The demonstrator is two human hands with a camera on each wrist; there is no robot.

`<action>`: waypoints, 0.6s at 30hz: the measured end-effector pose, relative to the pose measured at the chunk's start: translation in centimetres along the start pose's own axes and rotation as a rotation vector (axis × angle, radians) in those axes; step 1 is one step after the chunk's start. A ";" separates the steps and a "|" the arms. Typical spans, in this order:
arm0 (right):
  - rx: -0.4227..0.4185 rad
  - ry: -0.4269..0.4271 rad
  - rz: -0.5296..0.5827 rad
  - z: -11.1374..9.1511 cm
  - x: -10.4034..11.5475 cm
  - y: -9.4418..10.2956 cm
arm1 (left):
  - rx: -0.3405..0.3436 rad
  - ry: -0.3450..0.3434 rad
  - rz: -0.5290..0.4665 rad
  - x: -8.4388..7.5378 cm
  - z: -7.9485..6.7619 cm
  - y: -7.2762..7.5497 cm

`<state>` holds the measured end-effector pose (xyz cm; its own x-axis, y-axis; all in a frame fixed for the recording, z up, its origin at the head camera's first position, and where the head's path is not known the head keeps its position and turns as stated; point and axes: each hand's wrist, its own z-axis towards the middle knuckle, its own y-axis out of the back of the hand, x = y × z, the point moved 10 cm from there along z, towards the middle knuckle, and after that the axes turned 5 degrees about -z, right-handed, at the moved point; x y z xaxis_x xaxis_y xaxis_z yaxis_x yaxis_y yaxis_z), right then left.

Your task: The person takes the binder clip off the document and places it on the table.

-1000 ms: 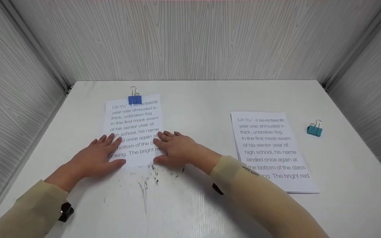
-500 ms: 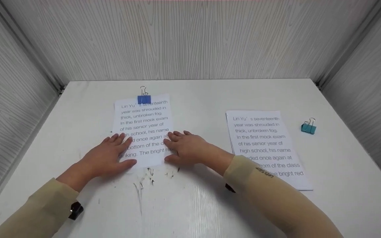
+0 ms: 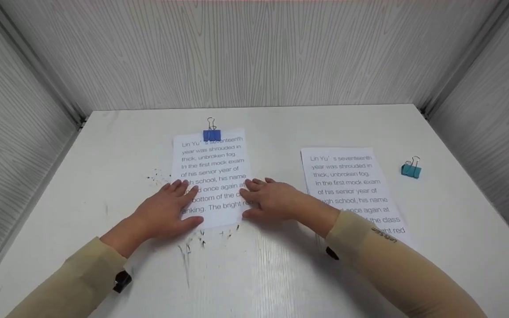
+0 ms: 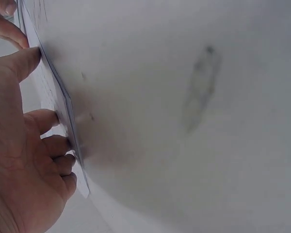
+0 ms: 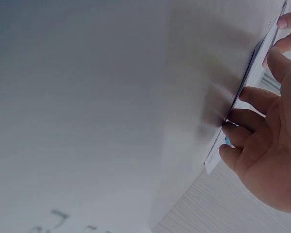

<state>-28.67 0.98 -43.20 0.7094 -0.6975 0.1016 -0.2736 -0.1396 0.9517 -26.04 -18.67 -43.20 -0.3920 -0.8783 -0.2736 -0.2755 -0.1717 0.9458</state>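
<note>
A stack of printed sheets (image 3: 212, 172) lies flat on the table, with a blue binder clip (image 3: 212, 135) gripping its top edge, wire handles pointing away. My left hand (image 3: 164, 212) rests along the stack's lower left edge, fingertips on the paper. On the opposite side, my right hand (image 3: 270, 201) touches the lower right edge with extended fingers. The left wrist view has the left thumb and fingertips against the paper's edge (image 4: 68, 104). From the right wrist, the right fingers (image 5: 247, 121) meet the other edge in the same way.
A second printed stack (image 3: 345, 176) lies to the right, its lower part hidden behind my right sleeve (image 3: 382, 247). Beyond it sits a loose teal binder clip (image 3: 411, 171). Dark scuff marks (image 3: 201, 240) streak the white table (image 3: 254, 282). Wood-grained panels (image 3: 254, 53) enclose the back and sides.
The clipped stack has slid to the right across the table between both hands, nearer to the second stack. The scuffs at its left have come into sight. The head view has shifted slightly.
</note>
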 end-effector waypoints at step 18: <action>-0.035 0.021 0.046 -5.3 -1.0 -1.1 | 0.019 -0.078 -0.015 -4.3 -0.1 -1.4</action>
<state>-25.66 5.56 -42.83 0.7103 -0.6875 0.1509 -0.2836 -0.0833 0.9553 -23.88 -14.67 -43.32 -0.4550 -0.8381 -0.3010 -0.2977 -0.1754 0.9384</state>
